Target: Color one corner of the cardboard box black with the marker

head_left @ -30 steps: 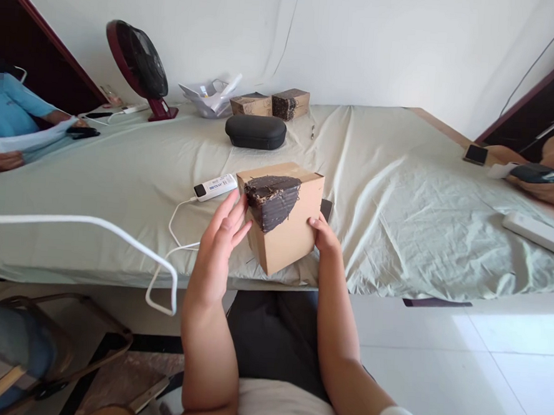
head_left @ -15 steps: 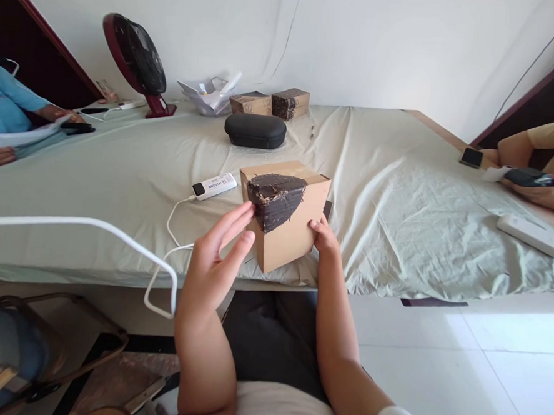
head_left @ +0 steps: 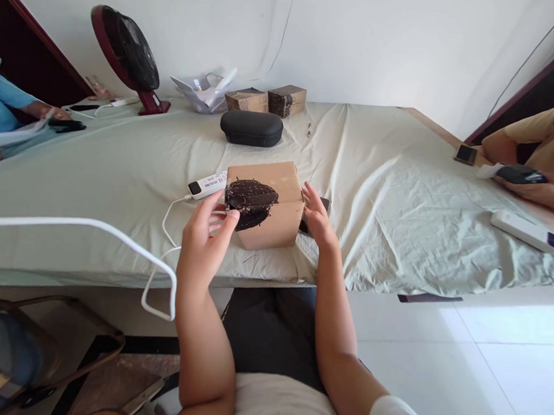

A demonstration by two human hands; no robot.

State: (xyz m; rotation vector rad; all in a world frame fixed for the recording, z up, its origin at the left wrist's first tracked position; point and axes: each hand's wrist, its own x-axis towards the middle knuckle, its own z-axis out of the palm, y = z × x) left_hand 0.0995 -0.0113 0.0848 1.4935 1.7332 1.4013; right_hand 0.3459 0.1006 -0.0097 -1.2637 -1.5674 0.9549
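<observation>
A cardboard box (head_left: 279, 217) is on the cloth in front of me, near the table's front edge. A dark brown, stringy patch (head_left: 254, 197) covers its left front corner across the top and front. My left hand (head_left: 207, 241) is at that corner, with the thumb on the patch and the fingers curled along the left side, partly hidden. At the right side, my right hand (head_left: 319, 217) is open with its fingers apart, close by the box; whether the fingertips touch it I cannot tell. A dark flat object (head_left: 325, 204) lies partly hidden behind this hand.
Behind the box are a black case (head_left: 251, 128), two patched boxes (head_left: 286, 101), a plastic basket (head_left: 203, 100) and a fan (head_left: 131, 54). A white device (head_left: 207, 184) has a cable (head_left: 93, 222) nearby. People sit at both sides; another white device (head_left: 524, 231) lies right.
The box has turned and come lower, showing more of its top. My left hand has closed on its patched corner. My right hand has loosened from its right side, fingers now spread.
</observation>
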